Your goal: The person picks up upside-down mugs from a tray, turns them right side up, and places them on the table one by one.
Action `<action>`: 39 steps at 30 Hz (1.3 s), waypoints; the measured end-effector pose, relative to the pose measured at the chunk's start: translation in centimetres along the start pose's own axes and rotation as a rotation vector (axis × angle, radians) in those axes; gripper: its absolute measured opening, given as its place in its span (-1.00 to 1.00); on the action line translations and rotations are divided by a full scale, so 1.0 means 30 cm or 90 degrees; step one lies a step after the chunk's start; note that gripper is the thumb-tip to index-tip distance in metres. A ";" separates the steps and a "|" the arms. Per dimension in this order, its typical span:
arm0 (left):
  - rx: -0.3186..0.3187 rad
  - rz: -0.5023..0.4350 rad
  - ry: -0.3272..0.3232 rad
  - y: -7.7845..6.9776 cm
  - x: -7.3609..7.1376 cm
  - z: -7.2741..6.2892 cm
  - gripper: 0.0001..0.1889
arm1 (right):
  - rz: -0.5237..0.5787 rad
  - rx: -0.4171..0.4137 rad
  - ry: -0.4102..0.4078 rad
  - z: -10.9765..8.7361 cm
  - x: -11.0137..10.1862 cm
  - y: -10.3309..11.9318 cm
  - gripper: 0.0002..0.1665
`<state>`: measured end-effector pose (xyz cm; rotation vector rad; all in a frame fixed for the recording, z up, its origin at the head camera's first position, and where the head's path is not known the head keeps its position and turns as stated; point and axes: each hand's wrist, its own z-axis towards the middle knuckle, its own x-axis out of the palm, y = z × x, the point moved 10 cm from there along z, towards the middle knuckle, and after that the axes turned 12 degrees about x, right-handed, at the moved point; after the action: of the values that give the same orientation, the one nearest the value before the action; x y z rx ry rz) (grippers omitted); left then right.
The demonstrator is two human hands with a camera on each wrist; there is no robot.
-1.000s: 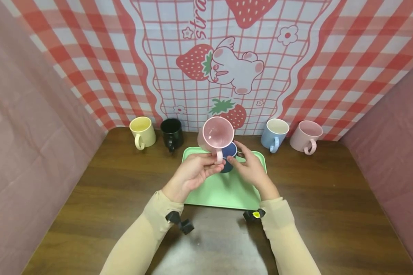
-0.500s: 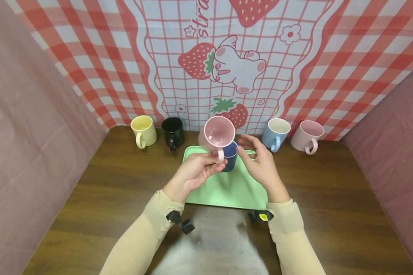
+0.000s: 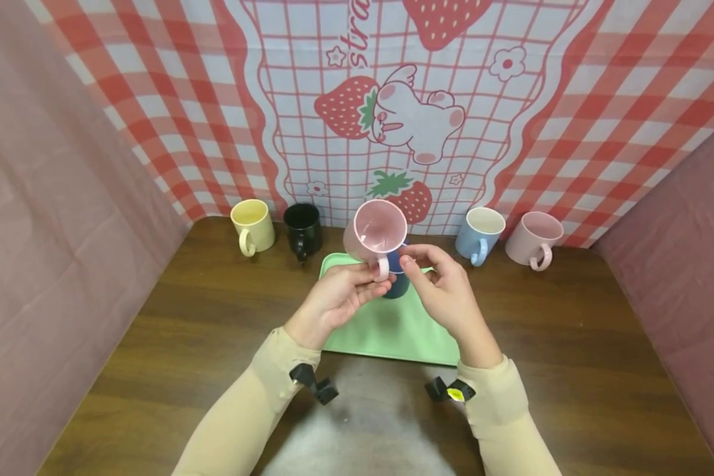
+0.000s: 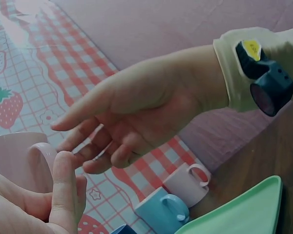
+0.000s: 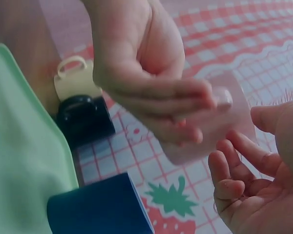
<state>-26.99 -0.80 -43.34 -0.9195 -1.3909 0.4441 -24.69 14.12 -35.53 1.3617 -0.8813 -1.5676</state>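
Observation:
Raised over the tray, a pink mug (image 3: 363,241) tilts its mouth toward the head camera. My left hand (image 3: 336,297) holds it by the handle (image 4: 45,155). My right hand (image 3: 446,291) hovers at the mug's right side, thumb and fingers apart and loosely bent; the left wrist view shows nothing in its grasp (image 4: 146,100). Behind and below the pink mug, a dark blue mug (image 3: 398,286) stands on the green tray (image 3: 393,334), partly hidden by the pink mug and both hands.
Along the back of the wooden table (image 3: 202,317) stand a yellow mug (image 3: 260,228) and a black mug (image 3: 311,231) on the left. A light blue mug (image 3: 476,241) and a second pink mug (image 3: 523,244) are on the right. A strawberry-patterned cloth (image 3: 297,139) hangs behind them.
My right hand drew back from beside the mugs to the right, then came in again toward the pink mug. The left hand keeps its hold, nearly still.

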 end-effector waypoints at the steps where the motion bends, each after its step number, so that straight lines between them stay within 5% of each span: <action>1: 0.002 0.003 0.004 0.000 0.002 0.000 -0.76 | 0.001 -0.008 0.004 -0.006 0.008 0.010 -0.73; 8: 0.006 0.011 0.006 0.009 0.006 0.003 -0.66 | 0.027 -0.040 0.012 -0.032 0.046 0.051 -0.82; 24: 0.035 0.051 0.002 0.009 0.004 -0.001 -0.79 | 0.128 0.076 0.075 -0.033 0.105 0.014 -0.77; 39: 0.053 0.110 0.014 0.001 0.015 -0.009 -0.74 | 0.144 0.055 0.125 -0.039 0.119 0.030 -0.81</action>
<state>-26.65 -0.52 -43.07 -0.9770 -1.2692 0.6158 -23.54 10.52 -36.27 1.3967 -0.9538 -1.2151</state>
